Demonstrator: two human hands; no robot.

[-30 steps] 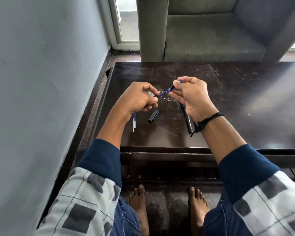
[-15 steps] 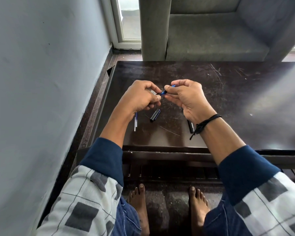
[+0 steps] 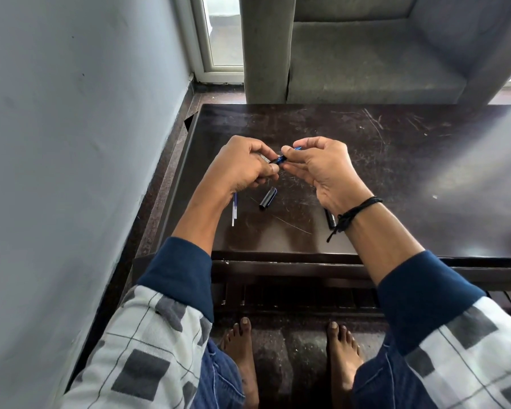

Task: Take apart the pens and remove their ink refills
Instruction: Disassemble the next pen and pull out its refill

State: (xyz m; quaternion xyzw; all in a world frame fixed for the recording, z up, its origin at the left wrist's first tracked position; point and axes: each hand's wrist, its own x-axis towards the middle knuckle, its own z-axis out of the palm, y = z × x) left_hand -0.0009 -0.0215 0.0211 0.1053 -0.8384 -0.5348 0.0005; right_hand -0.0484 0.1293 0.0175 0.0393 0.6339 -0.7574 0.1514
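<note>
Left hand [image 3: 242, 163], right hand [image 3: 319, 169]: both grips pinch thin blue plastic pen [image 3: 281, 158], held above dark wooden counter [image 3: 396, 172]. Step: pulling pen apart. Next, probably: firm tug till halves part.

A blue pen [image 3: 281, 158], tilted up to the right, is pinched between the left hand [image 3: 242, 163] and the right hand [image 3: 322, 169], a thin clear refill [image 3: 234, 211] lies near left, a short black barrel piece [image 3: 268, 198] just right of it, and a half-hidden black pen part [image 3: 330, 219] farther right.
</note>
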